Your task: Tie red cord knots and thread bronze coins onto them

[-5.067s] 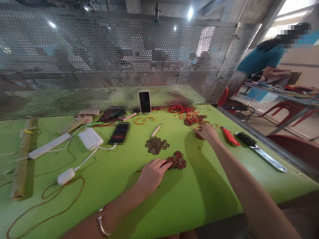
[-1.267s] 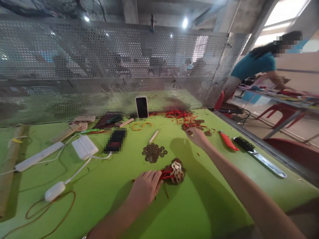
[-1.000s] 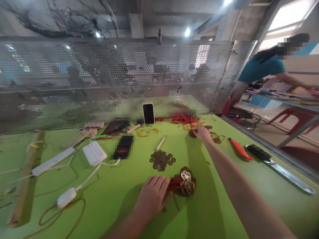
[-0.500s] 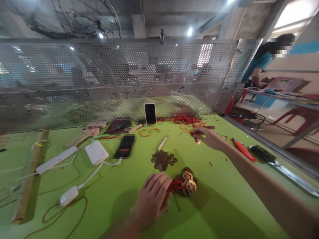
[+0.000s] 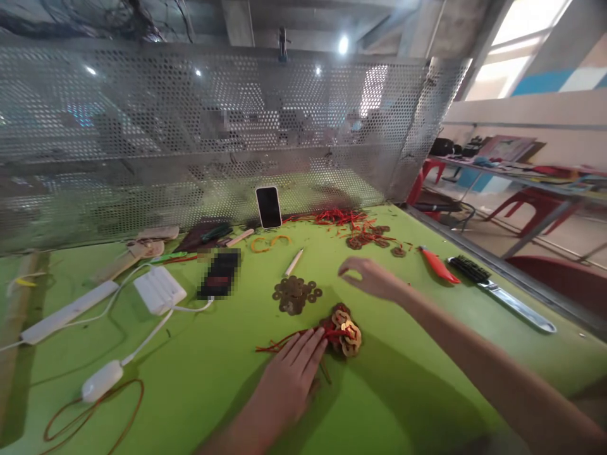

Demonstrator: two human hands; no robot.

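On the green table [image 5: 199, 385], my left hand [image 5: 298, 363] lies with fingers stretched over red cords [image 5: 279, 344]. Just right of its fingertips is a cluster of gold coins [image 5: 349, 338] tied with red cord. My right hand [image 5: 363, 277] is raised beyond the cluster, its thumb and fingers curved with a gap between them and nothing seen in it. Loose dark coins [image 5: 294, 294] lie in a pile left of my right hand. Farther back, several dark coin pieces with red cord [image 5: 367, 237] are spread out.
A phone [image 5: 269, 207] stands against the perforated metal screen [image 5: 213, 139]. A white pen [image 5: 294, 261] lies before it. A red-handled tool [image 5: 439, 265] and black brush [image 5: 469, 268] lie right; white power adapters [image 5: 160, 289] and cables left.
My right hand has come back from the dark coin pieces and let go of the piece it held. My left hand has flattened over the cords. The view has turned; the other person is gone from sight.
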